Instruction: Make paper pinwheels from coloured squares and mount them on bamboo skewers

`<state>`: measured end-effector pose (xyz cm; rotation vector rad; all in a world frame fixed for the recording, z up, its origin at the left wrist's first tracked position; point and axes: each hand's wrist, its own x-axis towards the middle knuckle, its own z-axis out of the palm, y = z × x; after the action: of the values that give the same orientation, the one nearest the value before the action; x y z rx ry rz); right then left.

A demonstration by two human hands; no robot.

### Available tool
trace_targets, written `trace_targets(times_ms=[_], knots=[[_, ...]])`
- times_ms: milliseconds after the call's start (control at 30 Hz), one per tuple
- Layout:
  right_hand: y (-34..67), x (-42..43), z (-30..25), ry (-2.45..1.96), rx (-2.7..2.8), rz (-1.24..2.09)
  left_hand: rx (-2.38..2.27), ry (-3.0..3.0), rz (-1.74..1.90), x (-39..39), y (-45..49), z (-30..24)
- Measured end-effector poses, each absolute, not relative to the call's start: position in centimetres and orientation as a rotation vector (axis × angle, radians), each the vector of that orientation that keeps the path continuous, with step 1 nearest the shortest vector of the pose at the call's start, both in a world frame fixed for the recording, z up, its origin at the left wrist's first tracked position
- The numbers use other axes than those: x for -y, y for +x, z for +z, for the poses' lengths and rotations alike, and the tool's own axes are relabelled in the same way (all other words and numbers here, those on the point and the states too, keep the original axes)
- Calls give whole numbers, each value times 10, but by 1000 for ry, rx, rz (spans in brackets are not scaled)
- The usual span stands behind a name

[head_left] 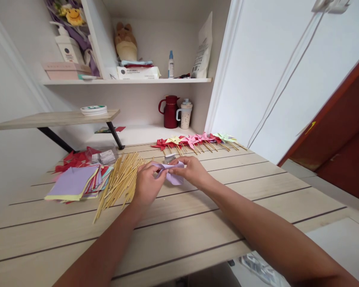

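Note:
Between both hands, above the middle of the table, is a purple paper pinwheel (175, 178) with its corners folded inward. My left hand (149, 181) pinches its left side, fingers closed on the paper. On the other side my right hand (190, 171) grips the paper near its centre with thumb and fingers. Whether a pin is between the fingertips cannot be made out. Just behind the hands sits a small grey box (169, 158), partly hidden. A heap of thin wooden sticks (116, 185) lies left of my left hand, beside a stack of coloured paper squares (73, 181).
Paper pinwheels on sticks (193, 141) lie in a row along the table's back. Red paper pieces (76, 159) and a clear plastic box (107, 156) are at the left, near a raised wooden shelf (54, 118). A red jug (170, 113) and a cup (185, 115) stand behind.

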<state>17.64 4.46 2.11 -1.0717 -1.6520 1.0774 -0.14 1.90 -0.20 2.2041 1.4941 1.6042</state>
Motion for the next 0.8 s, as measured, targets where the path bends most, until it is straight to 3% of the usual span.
trace_targets(times_ms=[300,567,800], knots=[[170,-43,20,-1084,1520,1160,-1521,2055,1628,-20,3,-8],[166,-48,21,-902,1098,1352,-1303,1489,1808,-18,0,-4],[163,-41,28,-795,976,1388,-990,1252,1504,-10,14,1]])
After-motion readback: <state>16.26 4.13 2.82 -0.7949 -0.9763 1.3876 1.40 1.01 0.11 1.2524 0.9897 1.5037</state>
